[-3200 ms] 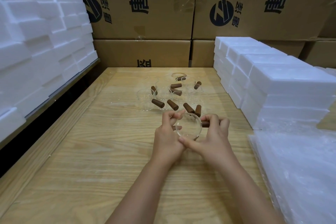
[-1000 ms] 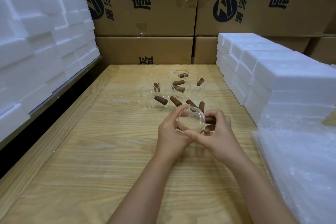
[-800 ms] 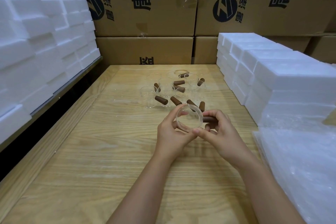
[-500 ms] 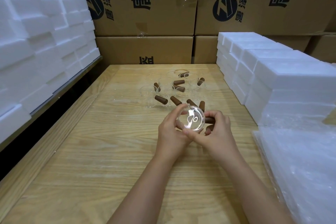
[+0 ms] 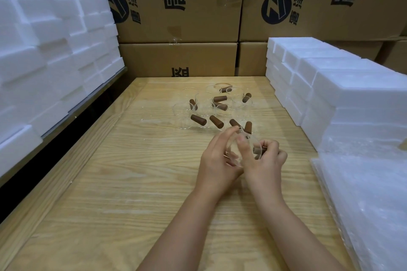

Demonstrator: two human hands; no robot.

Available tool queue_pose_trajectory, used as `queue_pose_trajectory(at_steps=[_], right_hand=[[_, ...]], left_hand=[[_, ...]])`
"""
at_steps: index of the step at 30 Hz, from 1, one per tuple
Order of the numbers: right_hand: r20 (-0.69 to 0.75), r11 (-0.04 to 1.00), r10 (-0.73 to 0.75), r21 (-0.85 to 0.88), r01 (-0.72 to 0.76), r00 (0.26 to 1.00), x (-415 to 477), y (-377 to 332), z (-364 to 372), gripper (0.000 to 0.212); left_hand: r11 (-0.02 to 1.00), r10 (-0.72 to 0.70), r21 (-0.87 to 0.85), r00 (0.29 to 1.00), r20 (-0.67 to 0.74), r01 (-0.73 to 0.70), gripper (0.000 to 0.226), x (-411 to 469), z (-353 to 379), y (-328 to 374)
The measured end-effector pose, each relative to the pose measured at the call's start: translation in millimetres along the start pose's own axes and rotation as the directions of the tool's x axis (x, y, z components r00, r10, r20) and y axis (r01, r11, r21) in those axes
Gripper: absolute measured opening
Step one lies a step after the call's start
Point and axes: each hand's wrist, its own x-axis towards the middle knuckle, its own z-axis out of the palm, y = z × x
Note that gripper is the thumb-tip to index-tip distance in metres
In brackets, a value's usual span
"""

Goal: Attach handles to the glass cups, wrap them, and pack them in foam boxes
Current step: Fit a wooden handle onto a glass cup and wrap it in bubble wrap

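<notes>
Both my hands hold one clear glass cup [image 5: 234, 149] just above the wooden table [image 5: 136, 182]. My left hand [image 5: 217, 160] curls round the cup's left side. My right hand [image 5: 264, 160] grips its brown wooden handle [image 5: 257, 150] on the right, thumb against the glass. Beyond them stands a cluster of several glass cups [image 5: 204, 105] with brown handles [image 5: 198, 120] sticking out. White foam boxes [image 5: 343, 90] are stacked at the right.
More foam boxes [image 5: 48, 50] are piled on a shelf at the left. A stack of clear plastic wrap sheets [image 5: 370, 200] lies at the right front. Printed cardboard cartons [image 5: 176, 6] wall off the back.
The cup has turned in my hands, from facing me with its round base to lying more sideways. My right thumb moved up onto the glass. Both hands stay in the same spot.
</notes>
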Motion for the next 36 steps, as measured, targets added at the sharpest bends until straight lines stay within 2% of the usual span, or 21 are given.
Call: queue_pose_trajectory(at_steps=[5,12,14,18,22,24,29,34,36], right_hand=[[-0.008,0.995,-0.073,0.066,0.073,0.997,0.3,-0.5,0.0,0.054],[0.045,0.974,-0.225,0.039,0.224,0.973,-1.4,5.1,-0.5,0.025],[0.058,0.97,-0.242,0.023,0.241,0.969,-1.7,6.0,0.2,0.033],[0.04,0.962,-0.264,-0.059,0.266,0.964,-1.0,8.9,3.2,0.062],[0.021,0.95,-0.307,-0.057,0.308,0.951,-2.6,8.7,4.1,0.071],[-0.004,0.954,-0.299,-0.017,0.299,0.954,-4.7,6.7,4.5,0.071],[-0.078,0.957,-0.27,0.086,0.277,0.96,-2.4,9.6,5.2,0.042],[-0.109,0.976,-0.189,0.093,0.199,0.976,-2.0,11.2,6.4,0.017],[-0.099,0.978,-0.13,0.151,0.144,0.987,-2.3,8.3,7.6,0.021]], left_hand=[[0.996,-0.082,-0.047,0.997,0.01,0.082,0.076,1.5,-2.2,-0.2],[0.985,-0.165,-0.067,0.985,-0.059,0.161,0.07,1.7,-4.9,0.4],[0.984,-0.171,-0.054,0.983,-0.073,0.168,0.069,2.7,-4.5,-1.1],[0.987,-0.16,-0.041,0.985,-0.067,0.158,0.065,2.3,-3.7,-4.4],[0.99,-0.143,-0.024,0.988,-0.062,0.142,0.066,1.8,-3.7,-4.5],[0.989,-0.149,-0.031,0.987,-0.059,0.147,0.067,2.0,-3.6,-2.9],[0.99,-0.132,-0.052,0.99,-0.045,0.129,0.071,0.9,-3.1,-2.9],[0.998,0.041,0.059,0.999,-0.033,-0.039,0.071,-1.2,-0.1,-5.7],[0.995,0.061,0.08,0.998,-0.016,-0.059,0.074,-1.2,0.7,-5.7]])
